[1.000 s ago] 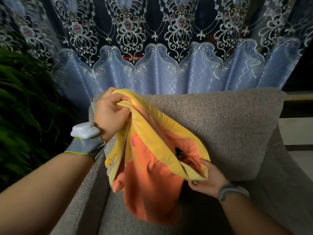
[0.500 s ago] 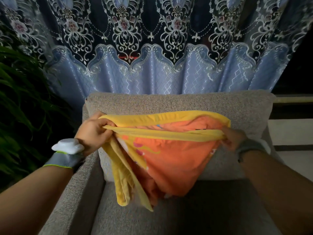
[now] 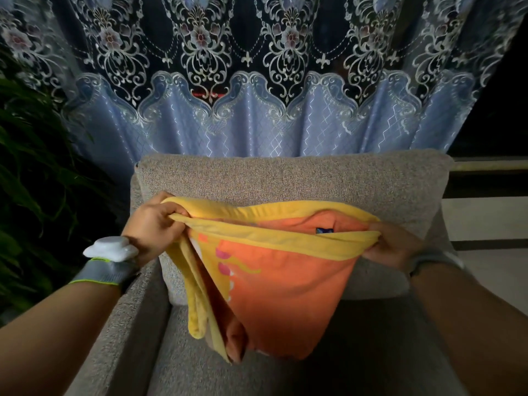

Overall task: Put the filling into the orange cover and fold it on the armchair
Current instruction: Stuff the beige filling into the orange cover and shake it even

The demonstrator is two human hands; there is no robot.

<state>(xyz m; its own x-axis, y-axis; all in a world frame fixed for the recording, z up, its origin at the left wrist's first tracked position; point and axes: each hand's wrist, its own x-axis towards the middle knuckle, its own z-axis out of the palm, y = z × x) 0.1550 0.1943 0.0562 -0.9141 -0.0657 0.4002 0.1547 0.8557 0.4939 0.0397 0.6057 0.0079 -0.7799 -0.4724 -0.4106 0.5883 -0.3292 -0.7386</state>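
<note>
We hold the cover (image 3: 280, 284) up over the armchair (image 3: 134, 324) seat, stretched left to right. Its yellow-edged mouth is pulled open and the orange body sags down. Our left hand (image 3: 154, 224) has its grip clamped on the left end of that edge. Our right hand (image 3: 394, 247) has its grip closed on the right end. Just behind the cover sits the grey back cushion (image 3: 285, 178). Farther off hangs a blue lace curtain (image 3: 257, 132), with a plant (image 3: 34, 172) at far left.
</note>
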